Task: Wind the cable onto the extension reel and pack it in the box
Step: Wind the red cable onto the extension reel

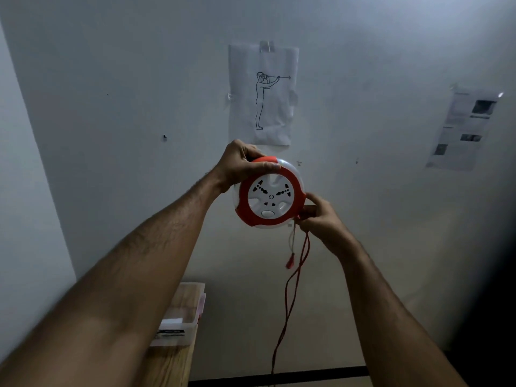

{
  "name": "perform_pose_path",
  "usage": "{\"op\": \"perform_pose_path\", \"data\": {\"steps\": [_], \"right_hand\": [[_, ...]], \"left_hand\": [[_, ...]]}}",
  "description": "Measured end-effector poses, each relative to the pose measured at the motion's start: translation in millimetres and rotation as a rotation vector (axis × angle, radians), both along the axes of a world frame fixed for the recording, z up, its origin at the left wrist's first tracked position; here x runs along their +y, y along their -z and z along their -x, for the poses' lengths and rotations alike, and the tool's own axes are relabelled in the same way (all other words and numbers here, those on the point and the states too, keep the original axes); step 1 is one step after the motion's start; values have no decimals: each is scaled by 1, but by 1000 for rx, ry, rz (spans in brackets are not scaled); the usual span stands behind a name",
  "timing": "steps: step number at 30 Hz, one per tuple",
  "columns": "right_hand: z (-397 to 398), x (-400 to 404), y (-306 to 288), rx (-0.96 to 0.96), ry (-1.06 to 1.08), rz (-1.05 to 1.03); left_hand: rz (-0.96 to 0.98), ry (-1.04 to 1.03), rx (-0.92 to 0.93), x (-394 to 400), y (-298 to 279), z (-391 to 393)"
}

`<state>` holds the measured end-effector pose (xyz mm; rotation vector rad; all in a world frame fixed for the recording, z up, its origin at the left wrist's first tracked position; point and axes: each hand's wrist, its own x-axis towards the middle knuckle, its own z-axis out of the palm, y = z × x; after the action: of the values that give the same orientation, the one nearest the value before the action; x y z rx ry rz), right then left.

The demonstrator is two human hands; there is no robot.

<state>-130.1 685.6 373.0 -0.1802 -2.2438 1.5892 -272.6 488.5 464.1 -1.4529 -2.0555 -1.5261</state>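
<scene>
No words, brands or numbers can be read. A sheet (264, 93) taped to the wall bears only a line figure; the printed page (465, 129) toward the wall's right edge and the box (178, 325) label are too blurred.

A dim grey wall (139, 79) is seen ahead, with a line-drawing sheet (264, 93) taped at 12 o'clock, a printed page (463, 129) at 2 o'clock, and a wooden bench (173, 358) at 6 o'clock.

- Head view: single wide-angle camera worn on the person's head, facing forward at a pale grey wall (111, 79), close.
- Both bare forearms run up from the lower edge toward frame centre.
- Light wooden table (170, 361) low in frame, seen from above.
- No second view.
</scene>
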Motion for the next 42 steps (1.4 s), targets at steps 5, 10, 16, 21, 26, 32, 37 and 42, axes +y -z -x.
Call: {"op": "perform_pose_path", "data": {"steps": [5, 10, 16, 21, 26, 32, 37, 42], "right_hand": [[-2, -11, -9, 75, 127, -61], [0, -15, -3, 141, 292, -530], [-1, -11, 4, 350, 440, -774], [-5, -3, 3, 412, 408, -517], [-6, 9, -5, 376, 667, 194], [-10, 48, 6, 226, 841, 788], [-11, 47, 25, -38, 649, 602], [-9, 35, 18, -61, 656, 107]], "left_hand": [[-13, 12, -9, -2, 0, -2], [-24, 17, -23, -7, -1, -3], [-26, 21, -30, -14, -2, -2], [-25, -1, -21, -19, -3, 2], [-45, 11, -34, -19, -3, 2], [-19, 0, -11, -21, -2, 3], [25, -24, 17, -15, 3, 4], [8, 3, 15, -8, 1, 1]]}}
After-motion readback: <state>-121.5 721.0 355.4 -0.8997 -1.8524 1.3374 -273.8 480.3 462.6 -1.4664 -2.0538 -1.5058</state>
